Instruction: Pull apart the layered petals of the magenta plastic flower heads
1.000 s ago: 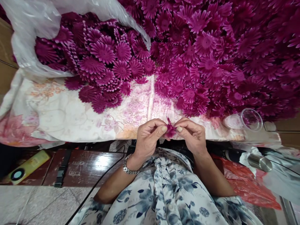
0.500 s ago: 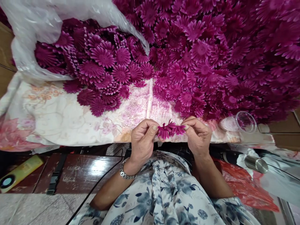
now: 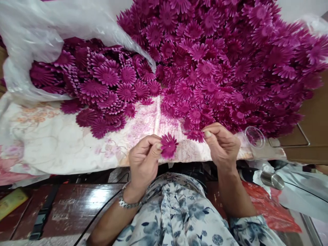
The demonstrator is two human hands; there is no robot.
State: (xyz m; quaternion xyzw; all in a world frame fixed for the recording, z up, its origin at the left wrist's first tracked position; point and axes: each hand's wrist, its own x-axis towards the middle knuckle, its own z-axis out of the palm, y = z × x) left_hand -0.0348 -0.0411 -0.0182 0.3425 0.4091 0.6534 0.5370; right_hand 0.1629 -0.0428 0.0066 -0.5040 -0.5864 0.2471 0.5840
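Observation:
Between thumb and fingers, my left hand [image 3: 145, 157] pinches the edge of a magenta artificial flower layer [image 3: 169, 146], its petals turned toward me. My right hand [image 3: 222, 145] pinches another magenta flower piece [image 3: 195, 135], seen more edge-on. The two pieces are apart, with a gap of cloth showing between them. Both hands are over the front edge of the flowered tablecloth [image 3: 64, 147]. A large heap of loose magenta flowers [image 3: 210, 68] lies just beyond my right hand.
At the left, stacked flowers [image 3: 105, 78] spill out of a clear plastic bag [image 3: 28, 37]. A clear plastic cup [image 3: 254, 137] lies right of my right hand. Below the table are a wooden bench [image 3: 77, 201], a red plastic bag [image 3: 269, 208] and a metal cylinder [image 3: 272, 180].
The flower pieces were together between my hands; now they are separated, one in each hand. My left hand moved left and my right hand slightly right. The camera view has shifted.

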